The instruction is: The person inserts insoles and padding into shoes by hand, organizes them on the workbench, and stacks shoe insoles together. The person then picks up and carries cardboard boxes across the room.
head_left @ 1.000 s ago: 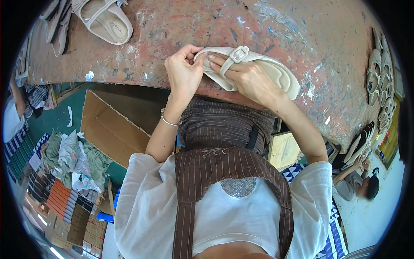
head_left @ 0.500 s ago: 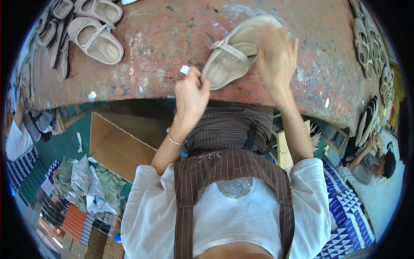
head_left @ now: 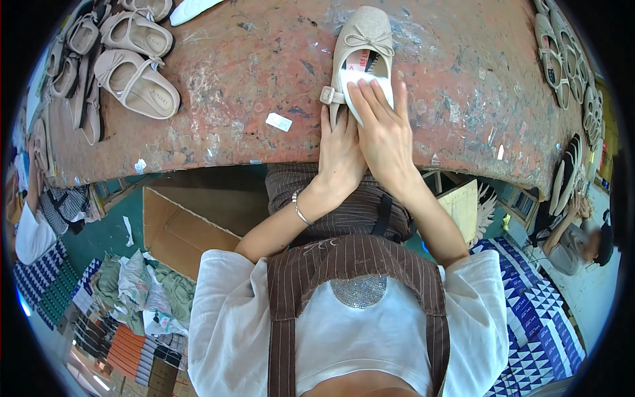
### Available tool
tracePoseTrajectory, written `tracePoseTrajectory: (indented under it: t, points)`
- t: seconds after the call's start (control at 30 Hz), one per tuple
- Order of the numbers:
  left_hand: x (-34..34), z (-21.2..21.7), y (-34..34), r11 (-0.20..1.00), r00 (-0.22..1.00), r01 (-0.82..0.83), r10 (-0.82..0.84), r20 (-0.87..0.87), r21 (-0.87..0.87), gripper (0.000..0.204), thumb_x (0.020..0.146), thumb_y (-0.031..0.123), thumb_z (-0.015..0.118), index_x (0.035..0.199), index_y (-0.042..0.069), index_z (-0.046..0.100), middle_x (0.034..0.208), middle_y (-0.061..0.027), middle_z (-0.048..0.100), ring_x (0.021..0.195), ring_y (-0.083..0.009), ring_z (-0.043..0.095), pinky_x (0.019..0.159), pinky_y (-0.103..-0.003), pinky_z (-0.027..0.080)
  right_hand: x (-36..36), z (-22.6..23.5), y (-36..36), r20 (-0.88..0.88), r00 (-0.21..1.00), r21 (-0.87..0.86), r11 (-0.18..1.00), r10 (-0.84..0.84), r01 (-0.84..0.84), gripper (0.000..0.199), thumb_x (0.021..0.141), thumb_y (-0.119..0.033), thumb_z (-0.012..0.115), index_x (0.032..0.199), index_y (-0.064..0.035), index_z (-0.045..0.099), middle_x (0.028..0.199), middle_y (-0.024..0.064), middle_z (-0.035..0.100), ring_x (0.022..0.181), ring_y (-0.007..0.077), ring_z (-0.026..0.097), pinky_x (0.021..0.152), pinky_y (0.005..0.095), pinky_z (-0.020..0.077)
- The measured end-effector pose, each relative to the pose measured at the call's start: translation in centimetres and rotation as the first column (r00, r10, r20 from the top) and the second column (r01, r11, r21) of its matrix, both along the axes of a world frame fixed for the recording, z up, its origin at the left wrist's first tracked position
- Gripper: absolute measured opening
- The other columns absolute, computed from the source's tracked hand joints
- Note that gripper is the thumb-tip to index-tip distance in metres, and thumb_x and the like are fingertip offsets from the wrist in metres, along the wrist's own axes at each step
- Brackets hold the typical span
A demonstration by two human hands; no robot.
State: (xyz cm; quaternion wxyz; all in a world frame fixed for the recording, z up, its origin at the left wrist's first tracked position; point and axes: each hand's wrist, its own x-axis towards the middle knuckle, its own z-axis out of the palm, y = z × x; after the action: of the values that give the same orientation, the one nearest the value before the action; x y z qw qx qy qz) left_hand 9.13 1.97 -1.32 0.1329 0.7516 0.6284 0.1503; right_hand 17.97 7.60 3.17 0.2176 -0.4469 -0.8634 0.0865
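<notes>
A beige flat shoe (head_left: 362, 46) with a small bow at its toe lies sole-down on the worn red worktable (head_left: 251, 73), its toe pointing away from the person and its heel end under both hands. The right hand (head_left: 385, 135) lies flat over the rear of the shoe, its fingers (head_left: 374, 99) stretched out straight and close together, pressing on a white insole (head_left: 360, 83) that shows just beyond the fingertips inside the shoe's opening. The left hand (head_left: 340, 152) sits just beside the right one, touching it, its fingers extended along the shoe's left side; whether they grip the edge cannot be told. A strap with a metal buckle (head_left: 329, 96) sticks out from the shoe just left of the left hand's fingertips. A small white label (head_left: 278, 122) lies on the table a little further left of the fingers. Well apart to the left of both hands, more beige strapped shoes (head_left: 135, 83) lie in a group near the table's far left edge, and another row of shoes (head_left: 562, 59) runs along the right rim. Below the table edge, nearer the person than the fingers, an open cardboard box (head_left: 182, 221) sits on the floor.
</notes>
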Motion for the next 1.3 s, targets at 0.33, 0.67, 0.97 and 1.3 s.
tracePoseTrajectory:
  t: [0.33, 0.67, 0.97, 1.3]
  points:
    - [0.3, -0.6, -1.7, 1.0, 1.0, -0.008, 0.007, 0.01, 0.025, 0.049, 0.088, 0.016, 0.056, 0.131, -0.008, 0.054, 0.143, -0.0278, 0.046, 0.138, -0.0386, 0.041, 0.113, -0.057, 0.033, -0.7, -2.2, 3.7, 0.076, 0.996, 0.097, 0.994, 0.047, -0.054, 0.049, 0.078, 0.001, 0.057, 0.126, 0.0083, 0.055, 0.121, 0.0229, 0.062, 0.125, 0.0361, 0.055, 0.116, 0.0537, 0.0281]
    - [0.1, -0.5, -1.7, 1.0, 1.0, 0.023, -0.023, 0.001, 0.003, 0.05, 0.082, 0.015, 0.066, 0.124, -0.011, 0.058, 0.126, -0.028, 0.058, 0.125, -0.0425, 0.053, 0.108, -0.056, 0.04, -1.0, -1.4, 3.9, 0.21, 0.977, -0.082, 0.996, 0.049, -0.032, 0.036, 0.084, 0.0, 0.053, 0.118, 0.0084, 0.058, 0.125, 0.0234, 0.06, 0.125, 0.0361, 0.054, 0.118, 0.0556, 0.0236]
    - [0.4, -0.5, -1.5, 0.998, 0.999, -0.028, 0.027, 0.021, 0.05, 0.059, 0.086, 0.016, 0.059, 0.138, -0.01, 0.048, 0.145, -0.0278, 0.044, 0.138, -0.0392, 0.041, 0.112, -0.056, 0.035, -1.0, -0.1, 4.4, 0.123, 0.992, -0.014, 1.0, 0.02, -0.019, 0.033, 0.087, 0.0, 0.051, 0.118, 0.0085, 0.055, 0.11, 0.0255, 0.062, 0.113, 0.0397, 0.059, 0.115, 0.0591, 0.0261]
    - [0.4, -0.8, -1.4, 0.999, 1.0, -0.012, 0.012, 0.0, 0.052, 0.059, 0.087, 0.018, 0.059, 0.137, -0.01, 0.048, 0.145, -0.0263, 0.046, 0.135, -0.0361, 0.046, 0.11, -0.056, 0.037, -0.9, -1.1, 3.0, 0.266, 0.962, -0.114, 0.989, -0.058, 0.091, 0.061, 0.082, 0.001, 0.053, 0.14, 0.0139, 0.038, 0.136, 0.0338, 0.051, 0.133, 0.0425, 0.047, 0.119, 0.0575, 0.0193]
